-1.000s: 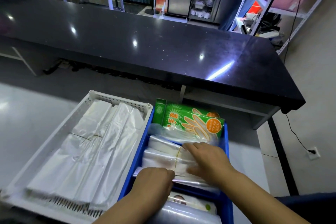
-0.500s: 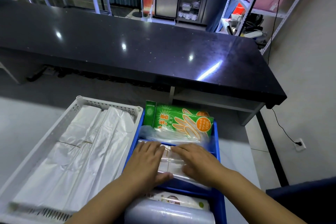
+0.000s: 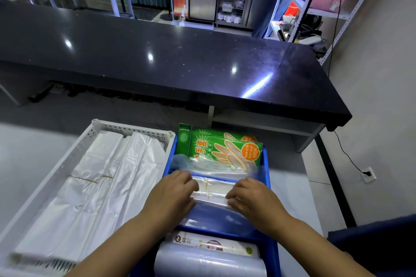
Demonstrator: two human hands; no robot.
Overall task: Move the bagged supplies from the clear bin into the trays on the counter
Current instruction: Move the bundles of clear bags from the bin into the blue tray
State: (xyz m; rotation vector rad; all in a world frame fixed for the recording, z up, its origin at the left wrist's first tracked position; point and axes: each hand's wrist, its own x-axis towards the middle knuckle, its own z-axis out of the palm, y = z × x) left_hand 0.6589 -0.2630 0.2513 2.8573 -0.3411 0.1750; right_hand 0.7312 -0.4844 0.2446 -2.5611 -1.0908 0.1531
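Glossy black counter point(image 3: 157, 56) spans the room above two trays point(image 3: 67, 164).

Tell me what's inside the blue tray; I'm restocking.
Blue tray: green glove packs at the back, clear bag bundles under both hands. Lower layers are covered.

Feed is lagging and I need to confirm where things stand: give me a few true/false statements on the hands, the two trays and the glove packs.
1. Both hands rest on the clear bag bundle in the blue tray. True: left hand, right hand.
2. The green glove packs sit at the blue tray's near end. False: they stand at its far end.
3. The white tray holds white plastic bags. True.
4. The white tray is right of the blue one. False: it is left of it.
5. The black counter carries a tray. False: none shows on it.
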